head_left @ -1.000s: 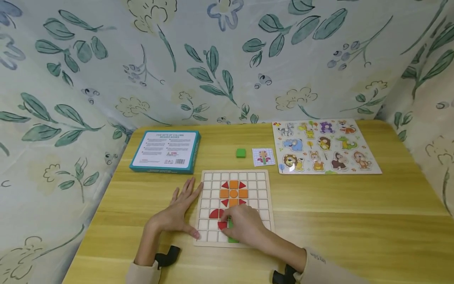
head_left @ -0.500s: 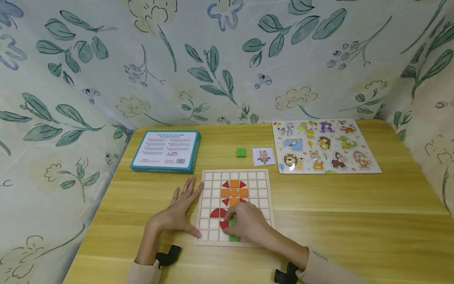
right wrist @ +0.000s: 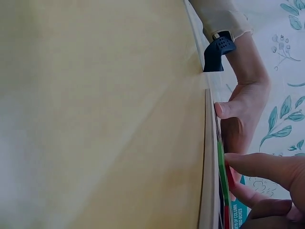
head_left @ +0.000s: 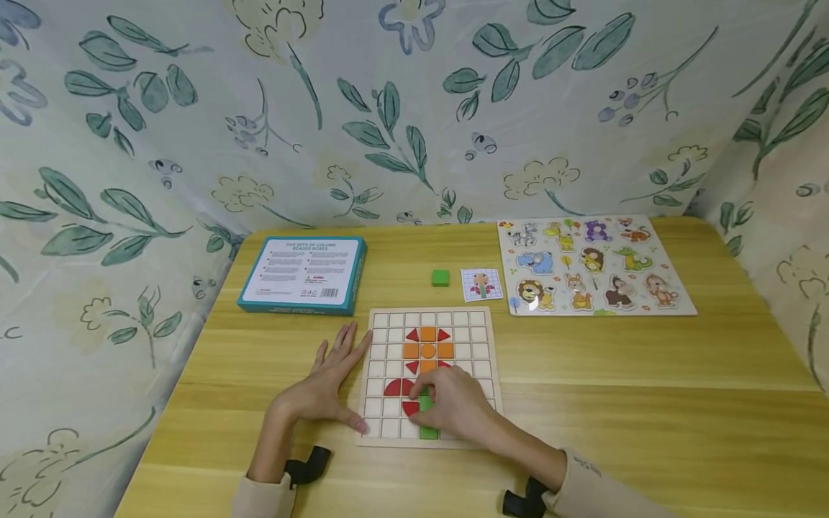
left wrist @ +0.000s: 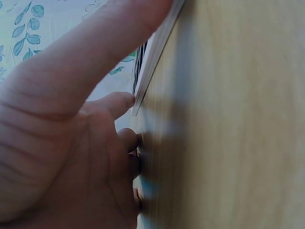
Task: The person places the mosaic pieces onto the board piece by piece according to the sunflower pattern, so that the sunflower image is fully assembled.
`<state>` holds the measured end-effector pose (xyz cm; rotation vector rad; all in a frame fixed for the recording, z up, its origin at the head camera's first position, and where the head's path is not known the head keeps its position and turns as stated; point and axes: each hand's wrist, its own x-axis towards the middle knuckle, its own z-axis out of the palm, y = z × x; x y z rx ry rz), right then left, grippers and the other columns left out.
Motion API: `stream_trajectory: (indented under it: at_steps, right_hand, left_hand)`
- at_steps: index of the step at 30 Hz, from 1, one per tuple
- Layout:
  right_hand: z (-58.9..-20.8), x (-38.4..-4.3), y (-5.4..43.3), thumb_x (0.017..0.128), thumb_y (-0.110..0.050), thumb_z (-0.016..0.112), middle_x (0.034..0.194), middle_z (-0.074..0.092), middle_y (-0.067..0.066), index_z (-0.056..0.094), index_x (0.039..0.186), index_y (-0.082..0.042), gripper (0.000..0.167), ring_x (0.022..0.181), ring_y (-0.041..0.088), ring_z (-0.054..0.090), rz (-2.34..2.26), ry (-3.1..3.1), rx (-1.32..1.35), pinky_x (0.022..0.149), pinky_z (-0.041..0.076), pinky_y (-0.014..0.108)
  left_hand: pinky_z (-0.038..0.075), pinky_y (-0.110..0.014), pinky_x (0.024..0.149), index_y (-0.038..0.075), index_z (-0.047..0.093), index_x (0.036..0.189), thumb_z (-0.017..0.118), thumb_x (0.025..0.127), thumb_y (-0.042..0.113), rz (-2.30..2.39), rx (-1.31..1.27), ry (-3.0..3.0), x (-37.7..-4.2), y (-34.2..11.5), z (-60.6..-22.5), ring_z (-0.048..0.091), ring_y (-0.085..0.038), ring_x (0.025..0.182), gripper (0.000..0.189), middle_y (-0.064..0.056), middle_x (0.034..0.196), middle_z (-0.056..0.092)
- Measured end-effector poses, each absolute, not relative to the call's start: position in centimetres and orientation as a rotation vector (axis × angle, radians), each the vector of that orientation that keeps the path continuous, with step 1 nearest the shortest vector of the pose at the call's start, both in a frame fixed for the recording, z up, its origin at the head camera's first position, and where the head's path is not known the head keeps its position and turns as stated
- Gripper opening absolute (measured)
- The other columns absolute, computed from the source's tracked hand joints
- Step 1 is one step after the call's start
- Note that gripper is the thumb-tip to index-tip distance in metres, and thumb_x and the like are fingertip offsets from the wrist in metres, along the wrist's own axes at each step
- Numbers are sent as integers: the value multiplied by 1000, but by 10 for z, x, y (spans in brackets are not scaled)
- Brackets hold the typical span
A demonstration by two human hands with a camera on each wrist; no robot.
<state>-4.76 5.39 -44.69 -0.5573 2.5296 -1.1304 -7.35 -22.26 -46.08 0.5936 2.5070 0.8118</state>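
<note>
A wooden grid board (head_left: 478, 334) lies on the table, with orange squares around an orange circle (head_left: 428, 350), small red triangles, and green pieces (head_left: 429, 433) below. My right hand (head_left: 460, 406) pinches a red quarter-circle piece (head_left: 410, 409) between thumb and fingers, right beside the green column. The same red piece (right wrist: 230, 175) shows under the fingertips in the right wrist view. Red quarter-circle pieces (head_left: 393, 388) sit in the row above. My left hand (head_left: 324, 385) is spread at the board's left side, thumb and index finger touching its edge. The right hand hides part of the board's lower right.
A green block (head_left: 440, 278) and a small pattern card (head_left: 481, 285) lie behind the board. At the back left is a teal-edged box (head_left: 304, 273). An animal puzzle board (head_left: 602, 280) lies at the back right. A floral cloth (head_left: 414, 108) hangs behind the table.
My right hand has shifted the red quarter-circle piece slightly right, closer against the green column. The left hand has stayed at the board's edge.
</note>
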Motion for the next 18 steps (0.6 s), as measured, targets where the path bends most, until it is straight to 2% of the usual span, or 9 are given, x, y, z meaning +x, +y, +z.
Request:
stream_trajectory:
  at_steps: [5,18]
  right_hand:
    - [-447,-49,55,77,-20,92,55,44,-9,81,93,-13,20,50,4,39,-1163,2458,-550,47,27,18]
    - [-451,-50,53,76,-20,92,53,42,-9,82,92,-14,20,49,4,38,-1195,2467,-533,46,25,18]
  left_hand:
    - [-13,-66,126,19,3,168,98,62,48,809,586,2508,-74,-222,-460,-21,-37,160,146,-15,173,-19]
    - [-13,-66,127,18,3,168,98,62,48,804,584,2510,-73,-223,-459,-20,-38,160,145,-16,173,-19]
